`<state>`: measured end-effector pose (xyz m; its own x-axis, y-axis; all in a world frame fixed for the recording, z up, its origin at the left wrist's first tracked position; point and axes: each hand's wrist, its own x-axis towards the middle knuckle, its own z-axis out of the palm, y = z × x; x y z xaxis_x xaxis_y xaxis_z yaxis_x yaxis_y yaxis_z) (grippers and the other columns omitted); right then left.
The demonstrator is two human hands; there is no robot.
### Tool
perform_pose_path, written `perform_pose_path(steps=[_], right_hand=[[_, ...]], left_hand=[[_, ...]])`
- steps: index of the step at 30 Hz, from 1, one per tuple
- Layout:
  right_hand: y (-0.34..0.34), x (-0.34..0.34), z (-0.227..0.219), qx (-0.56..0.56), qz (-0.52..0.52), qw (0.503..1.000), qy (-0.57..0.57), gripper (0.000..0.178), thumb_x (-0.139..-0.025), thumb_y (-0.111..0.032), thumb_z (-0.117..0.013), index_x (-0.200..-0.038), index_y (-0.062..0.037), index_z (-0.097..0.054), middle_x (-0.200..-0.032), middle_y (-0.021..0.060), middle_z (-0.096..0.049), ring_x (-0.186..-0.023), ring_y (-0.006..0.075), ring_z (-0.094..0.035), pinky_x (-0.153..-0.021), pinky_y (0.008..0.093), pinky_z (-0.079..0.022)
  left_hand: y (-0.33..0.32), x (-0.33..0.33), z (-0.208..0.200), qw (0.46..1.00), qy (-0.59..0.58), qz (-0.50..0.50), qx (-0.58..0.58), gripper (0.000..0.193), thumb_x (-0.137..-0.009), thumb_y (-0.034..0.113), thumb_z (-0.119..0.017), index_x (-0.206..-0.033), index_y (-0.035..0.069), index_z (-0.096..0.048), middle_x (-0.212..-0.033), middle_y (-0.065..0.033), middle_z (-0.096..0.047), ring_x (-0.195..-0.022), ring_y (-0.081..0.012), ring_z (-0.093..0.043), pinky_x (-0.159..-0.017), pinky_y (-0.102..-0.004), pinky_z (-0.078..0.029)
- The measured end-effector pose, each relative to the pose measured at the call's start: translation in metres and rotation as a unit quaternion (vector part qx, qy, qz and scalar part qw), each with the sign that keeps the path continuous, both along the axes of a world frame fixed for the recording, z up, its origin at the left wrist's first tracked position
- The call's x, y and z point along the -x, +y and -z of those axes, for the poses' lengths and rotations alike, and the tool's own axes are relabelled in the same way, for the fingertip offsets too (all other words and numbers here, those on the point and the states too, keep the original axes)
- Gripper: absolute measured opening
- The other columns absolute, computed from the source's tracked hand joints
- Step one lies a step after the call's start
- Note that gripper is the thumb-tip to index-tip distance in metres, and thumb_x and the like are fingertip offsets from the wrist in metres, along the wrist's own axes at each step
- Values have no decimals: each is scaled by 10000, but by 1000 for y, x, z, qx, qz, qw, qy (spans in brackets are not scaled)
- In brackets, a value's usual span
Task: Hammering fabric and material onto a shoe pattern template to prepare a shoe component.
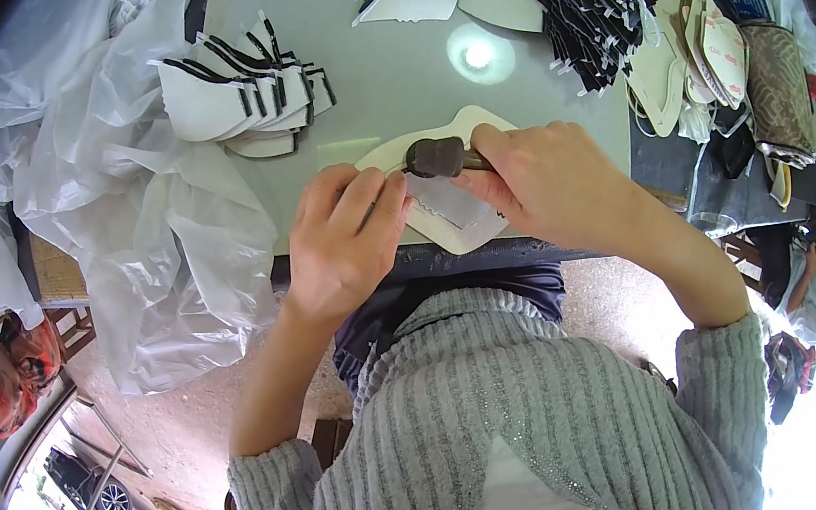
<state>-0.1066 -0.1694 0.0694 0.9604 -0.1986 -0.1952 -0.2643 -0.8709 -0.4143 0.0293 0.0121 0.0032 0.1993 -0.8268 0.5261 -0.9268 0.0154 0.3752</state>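
Observation:
A curved cream cut piece [463, 237], like a shoe upper, lies at the table's near edge with a pale grey zigzag-edged part [447, 200] inside its outline. My left hand [340, 232] is closed, its thumb and fingertips pinching at the left side of this piece. A thin dark thing [369, 213] shows between its fingers; its kind is unclear. In my right hand [560, 172] is a small hammer [435, 158], gripped by its short handle. The dark hammer head sits over the cream piece, close to the left fingertips; whether it touches cannot be seen.
White pieces with black edging [239, 98] are fanned out at the left of the grey tabletop [357, 69]. Clear plastic sheeting [154, 234] drapes over the left edge. Far right are a black bundle [592, 17], cream pieces [714, 44] and a brown patterned roll [777, 87].

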Motion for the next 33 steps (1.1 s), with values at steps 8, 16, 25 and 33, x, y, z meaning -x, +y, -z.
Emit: perform_pose_path(steps=[8,16,25,33], right_hand=[[0,-6,-6,6,-27,1000,-4,440,-965,-378,-542,-783,22,-570,-623,177,-625,-568,359,-633,-523,436,-495],[1,-11,-5,4,-42,999,-5,442,-965,-384,-541,-784,17,-577,-624,169,-627,-562,347,-636,-521,424,-495],[-2,-17,-9,1,-67,997,26,409,-950,-370,-570,-805,13,-557,-632,175,-608,-595,366,-623,-548,448,-478],[-9,-10,-5,-48,-75,996,23,416,-969,-377,-534,-851,18,-596,-612,190,-596,-612,393,-618,-582,473,-490]], left_hand=[[1,-1,1,1000,-14,14,6,286,-697,79,-766,-956,-13,-687,-941,-59,-593,-848,-254,-581,-698,-368,-518],[2,-1,5,1000,-9,1,26,272,-694,90,-791,-911,0,-653,-937,-72,-618,-863,-277,-605,-708,-372,-529],[1,4,10,996,42,-20,80,357,-722,112,-829,-951,23,-570,-897,-91,-646,-826,-299,-636,-678,-383,-535],[-1,7,8,988,97,-36,110,420,-724,82,-833,-1030,19,-552,-877,-88,-633,-757,-266,-644,-605,-315,-542]])
